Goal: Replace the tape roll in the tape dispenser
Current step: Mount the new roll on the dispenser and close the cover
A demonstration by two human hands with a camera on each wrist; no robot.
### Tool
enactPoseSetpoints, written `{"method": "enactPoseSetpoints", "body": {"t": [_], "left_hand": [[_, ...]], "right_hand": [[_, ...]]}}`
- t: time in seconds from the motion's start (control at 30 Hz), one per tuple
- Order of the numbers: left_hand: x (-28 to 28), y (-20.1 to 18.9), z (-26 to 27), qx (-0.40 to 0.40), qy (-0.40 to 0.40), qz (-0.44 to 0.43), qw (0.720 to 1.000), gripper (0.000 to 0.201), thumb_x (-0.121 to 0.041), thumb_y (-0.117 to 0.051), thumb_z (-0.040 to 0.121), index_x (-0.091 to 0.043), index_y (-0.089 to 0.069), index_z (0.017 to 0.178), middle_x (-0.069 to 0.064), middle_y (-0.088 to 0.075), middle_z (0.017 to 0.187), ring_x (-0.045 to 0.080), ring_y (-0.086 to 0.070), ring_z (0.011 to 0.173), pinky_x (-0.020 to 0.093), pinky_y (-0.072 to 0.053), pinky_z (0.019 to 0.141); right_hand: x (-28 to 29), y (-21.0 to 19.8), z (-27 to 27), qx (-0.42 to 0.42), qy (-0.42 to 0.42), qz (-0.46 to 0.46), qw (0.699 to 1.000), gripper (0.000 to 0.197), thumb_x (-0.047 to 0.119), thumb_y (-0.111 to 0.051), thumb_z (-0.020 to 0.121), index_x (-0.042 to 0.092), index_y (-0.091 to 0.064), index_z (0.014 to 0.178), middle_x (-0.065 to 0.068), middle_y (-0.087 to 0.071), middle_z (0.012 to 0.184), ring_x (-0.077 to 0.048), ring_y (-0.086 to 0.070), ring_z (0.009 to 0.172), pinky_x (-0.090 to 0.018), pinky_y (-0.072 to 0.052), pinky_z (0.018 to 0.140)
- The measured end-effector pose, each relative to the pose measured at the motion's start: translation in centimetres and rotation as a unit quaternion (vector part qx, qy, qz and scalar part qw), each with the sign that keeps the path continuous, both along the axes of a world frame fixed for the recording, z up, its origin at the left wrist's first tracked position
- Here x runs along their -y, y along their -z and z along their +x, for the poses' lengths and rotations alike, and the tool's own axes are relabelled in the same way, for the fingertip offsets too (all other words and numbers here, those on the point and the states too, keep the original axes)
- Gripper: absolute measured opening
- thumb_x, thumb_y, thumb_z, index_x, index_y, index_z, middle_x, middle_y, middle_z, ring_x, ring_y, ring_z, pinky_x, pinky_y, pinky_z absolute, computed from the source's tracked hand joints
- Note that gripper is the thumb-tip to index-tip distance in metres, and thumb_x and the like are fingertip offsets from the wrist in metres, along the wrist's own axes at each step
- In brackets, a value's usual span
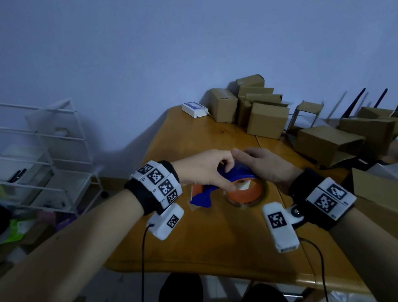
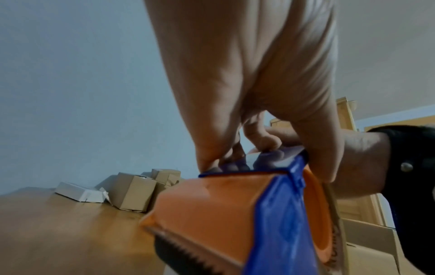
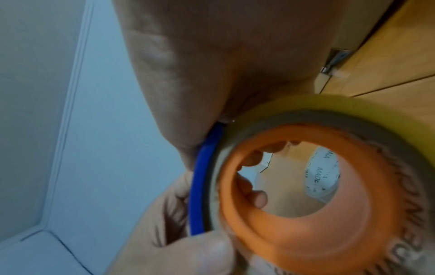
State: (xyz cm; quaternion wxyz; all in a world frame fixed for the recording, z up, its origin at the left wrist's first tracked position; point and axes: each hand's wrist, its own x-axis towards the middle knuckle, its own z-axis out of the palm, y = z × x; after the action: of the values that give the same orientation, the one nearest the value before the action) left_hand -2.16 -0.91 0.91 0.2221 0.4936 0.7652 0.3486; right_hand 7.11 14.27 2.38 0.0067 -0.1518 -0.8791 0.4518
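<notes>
The tape dispenser (image 1: 224,179) is gripped from both sides above the tabletop (image 1: 210,241): left hand (image 1: 206,168) fingers clamped on its blue frame, right hand (image 1: 265,166) curled over the tape roll (image 3: 294,106) on the orange hub.

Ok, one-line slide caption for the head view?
Both hands, left hand and right hand, grip the blue-and-orange tape dispenser over the wooden table.

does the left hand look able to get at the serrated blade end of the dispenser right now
Probably yes. The left hand grips the tape dispenser from above, and the serrated blade juts out bare below it, with only open table in front. It would have to let go first.
</notes>
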Motion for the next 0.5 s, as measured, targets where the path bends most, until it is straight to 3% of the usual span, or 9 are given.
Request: {"method": "enactPoseSetpoints", "body": {"t": [0.1,0.2,0.3,0.4,0.5], "left_hand": [[0.7,-0.2,-0.4,0.027,-0.009,-0.008,1.000,0.032,-0.021,-0.081,0.080,-0.015,-0.051,0.088,-0.001,-0.065,0.082,0.015,-0.064,0.071,0.025,-0.048,0.063],[1.6,-0.6,-0.9,0.075,-0.018,-0.017,0.997,0.023,-0.018,-0.077,0.083,-0.012,-0.058,0.093,0.006,-0.066,0.095,0.020,-0.062,0.086,0.034,-0.051,0.079],[2.7,-0.5,-1.9,0.081,-0.030,-0.044,0.995,0.022,-0.014,-0.076,0.085,-0.007,-0.062,0.101,0.013,-0.067,0.108,0.023,-0.062,0.093,0.041,-0.051,0.094],[3.3,0.4,-2.7,0.067,-0.031,-0.097,0.993,0.028,-0.015,-0.076,0.084,-0.006,-0.063,0.107,0.016,-0.067,0.117,0.033,-0.066,0.103,0.048,-0.051,0.099],[3.3,1.4,-2.8,0.048,-0.024,-0.138,0.989,0.031,-0.019,-0.076,0.084,-0.009,-0.062,0.109,0.012,-0.067,0.115,0.033,-0.065,0.110,0.048,-0.050,0.099]], "right_hand": [[0.0,0.2,-0.6,-0.003,0.011,0.000,1.000,0.042,0.050,-0.058,0.091,0.011,-0.065,0.104,-0.009,-0.068,0.093,-0.017,-0.061,0.076,-0.029,-0.050,0.066],[0.1,0.7,-0.9,-0.004,0.007,0.018,1.000,0.039,0.041,-0.067,0.087,0.007,-0.066,0.105,-0.011,-0.069,0.096,-0.016,-0.060,0.077,-0.027,-0.048,0.065],[0.7,1.3,-1.0,0.012,-0.016,0.063,0.998,0.037,0.039,-0.067,0.088,0.007,-0.066,0.106,-0.012,-0.068,0.098,-0.016,-0.058,0.076,-0.026,-0.047,0.065],[0.9,1.9,-1.2,0.010,-0.017,0.078,0.997,0.035,0.038,-0.066,0.089,0.008,-0.065,0.106,-0.012,-0.067,0.100,-0.015,-0.059,0.077,-0.025,-0.047,0.064],[0.9,2.4,-1.4,0.014,-0.016,0.075,0.997,0.034,0.039,-0.067,0.088,0.009,-0.066,0.104,-0.011,-0.067,0.100,-0.017,-0.060,0.080,-0.028,-0.049,0.068]]}}
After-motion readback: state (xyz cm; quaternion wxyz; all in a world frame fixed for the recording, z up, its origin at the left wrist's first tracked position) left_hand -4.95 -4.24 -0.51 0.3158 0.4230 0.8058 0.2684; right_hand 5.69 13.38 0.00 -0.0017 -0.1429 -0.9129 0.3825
